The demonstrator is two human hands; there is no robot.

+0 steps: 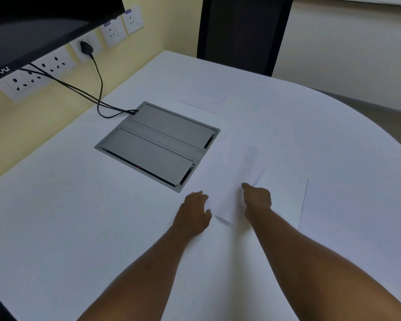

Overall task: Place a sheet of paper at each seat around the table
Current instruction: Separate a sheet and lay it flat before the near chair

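White on white is what we work with here: a thin white sheet of paper (264,181) lies on the white tabletop (67,228) directly under and beyond our hands, its right edge showing as a faint dark line to the right of the right hand. Our left hand (193,210) rests flat and spread on the sheet's near left part, pinning it, while our right hand (257,196) is closed in a pinch on the paper, which puckers into soft creases just ahead of the fingertips. We judge that we are either lifting this sheet or settling it at a seat; which one we cannot tell. Another white sheet (206,93) lies well beyond the hands, before the black chair (243,31) at the far edge. Left of and beyond the left hand sits the grey metal cable box (158,144) set into the tabletop. The next move calls for a light, even hold, since the paper buckles easily.
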